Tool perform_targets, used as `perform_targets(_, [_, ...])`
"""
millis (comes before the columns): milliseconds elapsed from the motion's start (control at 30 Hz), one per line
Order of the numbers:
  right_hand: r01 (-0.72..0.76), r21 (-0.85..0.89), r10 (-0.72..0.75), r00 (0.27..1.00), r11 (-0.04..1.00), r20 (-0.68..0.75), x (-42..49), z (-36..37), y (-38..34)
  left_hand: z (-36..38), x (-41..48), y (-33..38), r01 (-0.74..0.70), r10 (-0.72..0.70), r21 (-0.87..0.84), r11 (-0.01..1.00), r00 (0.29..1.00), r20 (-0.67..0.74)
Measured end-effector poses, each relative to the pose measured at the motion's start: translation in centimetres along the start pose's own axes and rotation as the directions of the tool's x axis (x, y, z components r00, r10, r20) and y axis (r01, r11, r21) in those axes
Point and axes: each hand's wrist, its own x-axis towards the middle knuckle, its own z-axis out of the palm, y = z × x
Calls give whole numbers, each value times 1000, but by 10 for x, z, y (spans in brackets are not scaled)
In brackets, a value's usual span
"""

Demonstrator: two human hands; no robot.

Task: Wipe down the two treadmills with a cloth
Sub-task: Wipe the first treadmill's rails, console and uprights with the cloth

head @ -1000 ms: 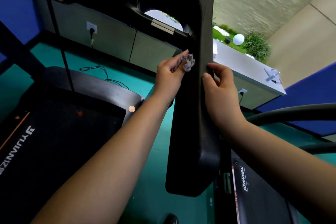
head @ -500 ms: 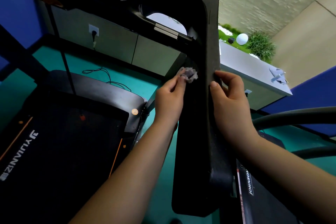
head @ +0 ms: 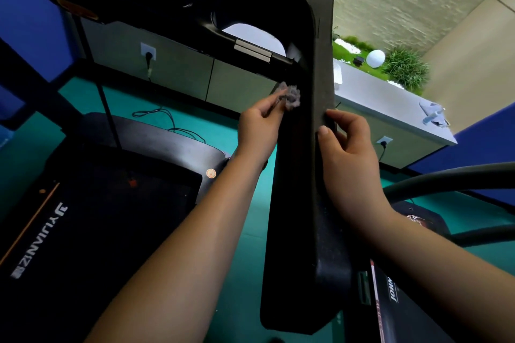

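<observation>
Grey and fluffy, a small bunched cloth [head: 291, 96] is pressed against the inner edge of a black treadmill's upright post [head: 303, 175], just below the console. The left hand [head: 260, 131] reaches up with its forearm extended, thumb and fingers pinching the cloth in a tight grip. The right hand [head: 348, 153] clasps the post's opposite edge, thumb on the near face and fingers curled behind. A second treadmill [head: 83, 217] lies at lower left on the teal floor [head: 237, 231].

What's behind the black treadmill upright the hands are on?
Behind the upright: teal floor, grey cabinets and a white counter. The upright covers where cabinets and counter meet.
</observation>
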Motion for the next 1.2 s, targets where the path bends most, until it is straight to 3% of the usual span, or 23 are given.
perform_targets(200, [24, 1, -24, 999, 1000, -32, 1, 2, -1, -24, -88, -3, -138, 136, 45, 989, 990, 46])
perform_targets(533, [74, -19, -74, 997, 997, -7, 8, 3, 5, -64, -223, 25, -153, 138, 266, 952, 988, 74])
perform_targets(667, [67, 4, -67, 997, 998, 27, 9, 2, 7, -61, -257, 30, -129, 138, 177, 976, 990, -37])
perform_targets(767, [76, 15, -77, 997, 997, 32, 10, 1, 7, -37, -267, 44, -197, 218, 129, 972, 961, -168])
perform_targets(867, [78, 27, -79, 996, 997, 39, 9, -1, 5, -3, -263, 48, -248, 349, 368, 896, 906, -238])
perform_targets(967, [77, 39, -79, 996, 996, 43, 8, -1, 3, 13, -259, 28, -290, 556, 599, 747, 767, -321])
perform_targets(1067, [62, 38, -64, 996, 997, 54, 8, -2, 3, 13, -273, -5, -329, 723, 763, 556, 645, -248])
perform_targets(1133, [53, 39, -55, 997, 998, 62, 7, -2, 2, 6, -287, -29, -300, 741, 808, 508, 630, -232])
perform_targets(1200, [52, 49, -55, 997, 997, 63, 6, -2, 2, -1, -303, -47, -242, 704, 810, 533, 658, -267])
